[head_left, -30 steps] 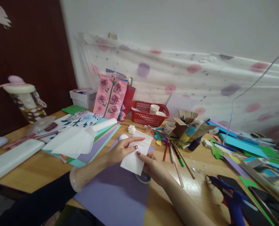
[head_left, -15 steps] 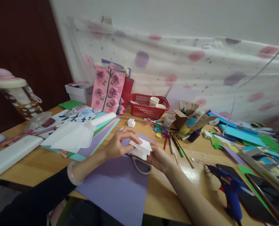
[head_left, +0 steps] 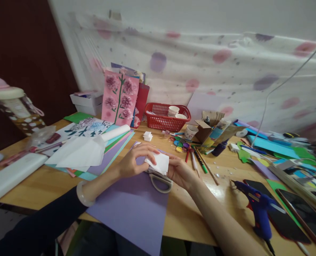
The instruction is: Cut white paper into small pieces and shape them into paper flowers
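A small folded piece of white paper (head_left: 160, 163) is held between my two hands above the purple sheet. My left hand (head_left: 137, 159) pinches its left side, fingers over the top and thumb below. On the paper's right edge, my right hand (head_left: 181, 173) has its fingers closed; part of them is hidden behind the paper. Just under the paper lie grey-handled scissors (head_left: 161, 184), their blades mostly covered by my left hand and the paper. The purple sheet (head_left: 131, 209) reaches over the table's front edge. Behind my hands sits a small stack of folded white paper (head_left: 147, 136).
A glue gun (head_left: 259, 206) and two phones lie at the right. Brushes and a marker (head_left: 201, 161) are near paint pots (head_left: 181, 144). A red basket (head_left: 168, 117) with paper cups stands at the back. Coloured sheets and a white roll (head_left: 116, 133) lie left.
The white paper was a longer strip and is now folded into a small square. My hands have come together around it, and more of the scissors shows. The view has shifted slightly.
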The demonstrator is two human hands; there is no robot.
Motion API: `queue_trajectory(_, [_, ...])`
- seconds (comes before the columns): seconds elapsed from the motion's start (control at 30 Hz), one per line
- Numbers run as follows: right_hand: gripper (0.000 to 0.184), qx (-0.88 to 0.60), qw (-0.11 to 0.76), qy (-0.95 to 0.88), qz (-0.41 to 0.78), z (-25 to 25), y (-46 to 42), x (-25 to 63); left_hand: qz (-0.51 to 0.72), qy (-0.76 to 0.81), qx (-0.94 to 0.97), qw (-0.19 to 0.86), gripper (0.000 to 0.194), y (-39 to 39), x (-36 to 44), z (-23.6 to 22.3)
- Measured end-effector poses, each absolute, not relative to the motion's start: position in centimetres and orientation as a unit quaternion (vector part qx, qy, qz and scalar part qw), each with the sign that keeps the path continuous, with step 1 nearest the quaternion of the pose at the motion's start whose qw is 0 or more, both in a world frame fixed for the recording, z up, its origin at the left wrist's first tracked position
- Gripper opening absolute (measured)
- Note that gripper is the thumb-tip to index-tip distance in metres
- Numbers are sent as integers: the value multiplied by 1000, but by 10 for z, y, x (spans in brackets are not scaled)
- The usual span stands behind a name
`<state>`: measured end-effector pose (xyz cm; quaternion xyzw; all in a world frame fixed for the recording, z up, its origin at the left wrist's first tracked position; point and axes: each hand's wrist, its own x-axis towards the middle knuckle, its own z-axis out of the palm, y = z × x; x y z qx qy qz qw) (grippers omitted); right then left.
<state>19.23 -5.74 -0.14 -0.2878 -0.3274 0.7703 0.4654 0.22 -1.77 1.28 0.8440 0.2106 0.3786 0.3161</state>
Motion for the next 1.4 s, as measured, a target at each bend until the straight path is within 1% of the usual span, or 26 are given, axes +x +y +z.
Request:
queue_trajectory(0.17, [37, -275, 467, -300, 785, 1, -56, 195, 369, 204, 846, 325, 26, -17, 1, 12])
queue_trajectory(0.3, [39, -259, 484, -272, 791, 7, -57, 195, 363, 214, 855, 303, 29, -18, 0, 12])
queue_trajectory(0.43, [23, -322, 508, -324, 730, 10, -61, 188, 357, 222, 862, 282, 30, -19, -1, 13])
queue_trajectory(0.47, [23, -332, 514, -340, 714, 9, -62, 186, 361, 223, 858, 290, 30, -19, -1, 12])
queue_trajectory(0.57, [28, -340, 531, -355, 690, 3, -62, 181, 429, 244, 793, 358, 32, -19, 5, 5])
queue_trajectory(0.63, [29, -339, 556, -347, 675, -1, -60, 179, 498, 266, 698, 441, 39, -19, 13, -3])
queue_trajectory(0.67, [30, -340, 572, -341, 664, -3, -60, 178, 513, 278, 647, 490, 42, -20, 17, -7])
queue_trajectory(0.77, [30, -344, 613, -326, 631, -5, -59, 176, 493, 289, 538, 620, 45, -24, 30, -16])
queue_trajectory(0.83, [30, -349, 631, -324, 612, -5, -60, 174, 487, 279, 503, 657, 43, -27, 35, -19])
queue_trajectory(0.9, [30, -350, 639, -327, 602, -5, -62, 172, 497, 280, 491, 658, 39, -29, 37, -20])
queue_trajectory(1.13, [32, -353, 640, -350, 586, -7, -61, 174, 528, 344, 496, 597, 22, -27, 32, -17])
queue_trajectory(1.27, [31, -383, 651, -387, 528, -6, -59, 181, 535, 333, 490, 602, 22, -22, 29, -12])
queue_trajectory(1.4, [32, -401, 646, -413, 501, -5, -59, 181, 544, 323, 467, 618, 27, -17, 28, -13])
